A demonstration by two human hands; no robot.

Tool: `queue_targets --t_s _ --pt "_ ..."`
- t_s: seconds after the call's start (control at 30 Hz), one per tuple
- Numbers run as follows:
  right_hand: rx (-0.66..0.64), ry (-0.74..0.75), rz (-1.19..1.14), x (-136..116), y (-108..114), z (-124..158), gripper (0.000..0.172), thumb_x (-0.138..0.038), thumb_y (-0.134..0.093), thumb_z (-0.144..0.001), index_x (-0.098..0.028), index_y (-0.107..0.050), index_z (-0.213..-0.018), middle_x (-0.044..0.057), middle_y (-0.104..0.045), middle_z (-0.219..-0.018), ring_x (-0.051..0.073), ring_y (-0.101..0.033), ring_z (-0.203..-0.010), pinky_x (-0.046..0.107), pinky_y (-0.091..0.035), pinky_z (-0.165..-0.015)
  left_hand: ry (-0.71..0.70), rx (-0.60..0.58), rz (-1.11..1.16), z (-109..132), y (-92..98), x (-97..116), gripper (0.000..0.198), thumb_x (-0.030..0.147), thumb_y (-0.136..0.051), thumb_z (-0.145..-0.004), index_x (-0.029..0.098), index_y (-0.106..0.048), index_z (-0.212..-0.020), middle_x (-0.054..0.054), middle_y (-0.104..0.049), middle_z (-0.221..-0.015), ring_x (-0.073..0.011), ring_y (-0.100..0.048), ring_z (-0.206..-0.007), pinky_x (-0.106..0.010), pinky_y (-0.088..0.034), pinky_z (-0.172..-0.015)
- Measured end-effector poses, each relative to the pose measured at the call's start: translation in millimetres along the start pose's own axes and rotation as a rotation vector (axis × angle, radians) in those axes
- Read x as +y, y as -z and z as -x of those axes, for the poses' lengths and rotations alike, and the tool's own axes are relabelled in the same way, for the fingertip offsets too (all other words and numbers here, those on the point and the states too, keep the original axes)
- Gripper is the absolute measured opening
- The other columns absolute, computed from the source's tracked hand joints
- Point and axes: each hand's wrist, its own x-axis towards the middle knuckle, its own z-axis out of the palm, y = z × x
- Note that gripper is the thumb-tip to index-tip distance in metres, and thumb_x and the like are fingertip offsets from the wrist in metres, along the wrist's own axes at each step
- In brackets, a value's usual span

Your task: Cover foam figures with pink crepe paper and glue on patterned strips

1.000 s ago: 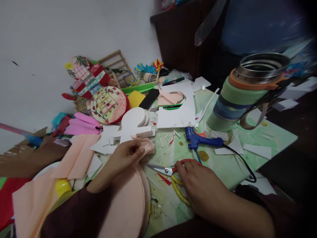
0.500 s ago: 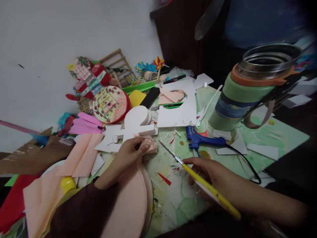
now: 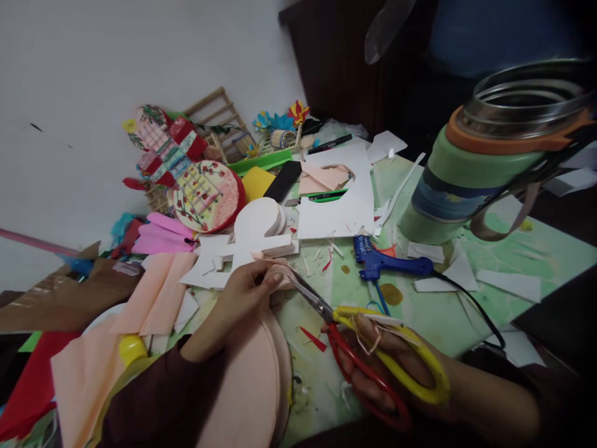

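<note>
My left hand (image 3: 249,286) pinches a crumpled edge of peach crepe paper (image 3: 278,275) just above a large peach-covered rounded shape (image 3: 247,379). In my right hand (image 3: 373,354) is a pair of scissors (image 3: 321,308) with one yellow and one red handle, my fingers through the loops. Its blades point left, with the tips at the crepe paper beside my left fingertips. Whether the tips cut into the paper I cannot tell. White cut-out board pieces (image 3: 254,230) lie just beyond my left hand.
A blue glue gun (image 3: 373,258) with a black cord lies beyond the scissors. The green bottle (image 3: 466,180) stands open at the right. Further back are a decorated guitar-like model (image 3: 205,196), a black phone (image 3: 283,182) and a white cut sheet (image 3: 336,218). Peach crepe sheets (image 3: 153,292) lie left.
The scissors have turned in my right hand so both handles show, and their tips have moved left to the crepe paper. My left hand keeps its pinch.
</note>
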Motion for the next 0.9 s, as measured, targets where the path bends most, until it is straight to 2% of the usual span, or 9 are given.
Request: queue_targets --t_s 0.13,0.33,0.5,0.7,0.9 --pt "-0.041 -0.004 -0.004 1.4 2.9 -4.4 0.055 -0.072 -0.056 -0.077 -0.017 -0.052 -0.077 -0.004 -0.05 -0.045 0.006 -0.042 -0.033 0.015 -0.037 -0.033 0.037 -0.009 0.04 1.0 -0.2 1.4 0.031 0.042 -0.056 -0.088 0.016 -0.071 -0.095 -0.01 -0.07 -0.107 -0.023 -0.064 -0.097 -0.038 -0.05 -0.09" --pt "0.001 -0.035 0.013 -0.3 -0.3 -9.5 0.061 -0.077 -0.055 -0.073 -0.015 -0.055 -0.074 -0.003 -0.051 -0.043 0.006 -0.042 -0.031 0.015 -0.038 -0.032 0.049 0.008 0.028 2.6 -0.8 0.7 0.03 0.042 -0.055 -0.089 0.015 -0.07 -0.092 -0.011 -0.071 -0.101 -0.0222 -0.064 -0.094 -0.037 -0.051 -0.085" --pt "0.024 -0.041 0.008 0.8 -4.5 -10.8 0.062 -0.076 -0.052 -0.076 -0.014 -0.056 -0.074 -0.002 -0.051 -0.043 0.006 -0.042 -0.03 0.016 -0.038 -0.031 0.016 -0.001 0.051 3.1 -1.1 3.4 0.03 0.041 -0.055 -0.09 0.016 -0.071 -0.094 -0.011 -0.07 -0.109 -0.0226 -0.064 -0.099 -0.034 -0.052 -0.083" --pt "-0.003 0.007 0.001 0.9 -8.2 -13.0 0.055 -0.07 -0.055 -0.078 -0.016 -0.053 -0.075 -0.003 -0.052 -0.044 0.007 -0.041 -0.031 0.016 -0.037 -0.031 -0.021 0.028 -0.015 3.2 0.1 -1.4 0.029 0.041 -0.056 -0.089 0.017 -0.071 -0.095 -0.01 -0.071 -0.104 -0.0231 -0.064 -0.097 -0.036 -0.05 -0.086" --pt "0.017 0.01 0.006 2.8 -11.7 -17.1 0.059 -0.075 -0.055 -0.074 -0.017 -0.051 -0.075 -0.004 -0.05 -0.043 0.007 -0.042 -0.029 0.017 -0.038 -0.031 -0.014 0.04 -0.028 4.0 -0.8 -1.7 0.026 0.038 -0.055 -0.09 0.017 -0.07 -0.095 -0.009 -0.071 -0.103 -0.0217 -0.064 -0.094 -0.035 -0.049 -0.085"
